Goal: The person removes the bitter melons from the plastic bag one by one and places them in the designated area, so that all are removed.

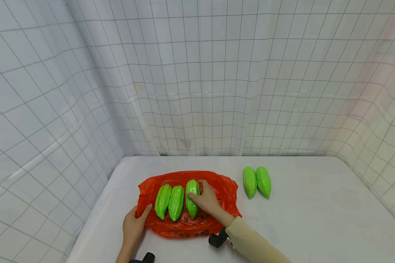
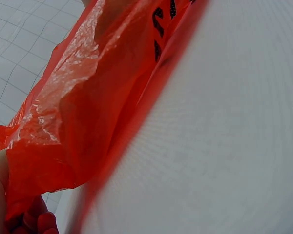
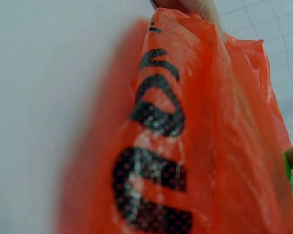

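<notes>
Red bag (image 3: pixel 200 131) (lettered); right grip (image 1: pixel 208 199) pinches fruit (image 1: pixel 192 188).

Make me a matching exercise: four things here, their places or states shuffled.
1. Left hand
2. Right hand
3. Red bag
4. Rightmost two green pieces

A. Holds a green piece
B. Lie beside the bag on the white table
C. Grips the bag's left edge
D. Bears black lettering

Pairs: 1-C, 2-A, 3-D, 4-B
</notes>
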Demonstrator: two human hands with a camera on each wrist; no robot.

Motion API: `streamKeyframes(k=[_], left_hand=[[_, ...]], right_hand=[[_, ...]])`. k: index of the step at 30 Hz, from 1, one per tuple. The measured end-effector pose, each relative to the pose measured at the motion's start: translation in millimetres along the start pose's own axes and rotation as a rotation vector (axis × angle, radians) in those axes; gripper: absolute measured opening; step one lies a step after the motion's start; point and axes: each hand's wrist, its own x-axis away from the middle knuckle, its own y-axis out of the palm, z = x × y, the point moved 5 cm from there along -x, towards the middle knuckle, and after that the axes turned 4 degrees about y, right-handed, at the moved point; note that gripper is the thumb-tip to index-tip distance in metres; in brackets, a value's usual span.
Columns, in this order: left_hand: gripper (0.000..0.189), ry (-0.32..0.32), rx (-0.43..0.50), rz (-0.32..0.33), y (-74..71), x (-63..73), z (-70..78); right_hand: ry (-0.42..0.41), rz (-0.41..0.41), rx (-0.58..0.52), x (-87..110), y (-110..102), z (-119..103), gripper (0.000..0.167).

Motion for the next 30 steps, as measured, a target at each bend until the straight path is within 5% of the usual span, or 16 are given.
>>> streamKeyframes(k=[30], left_hand=[[0.047,0.003,0.008,0.001,-0.2,0.8,1.3]], right_hand=[[-0.032,0.056,-0.019,5.3,-4.5,-6.5,0.063]])
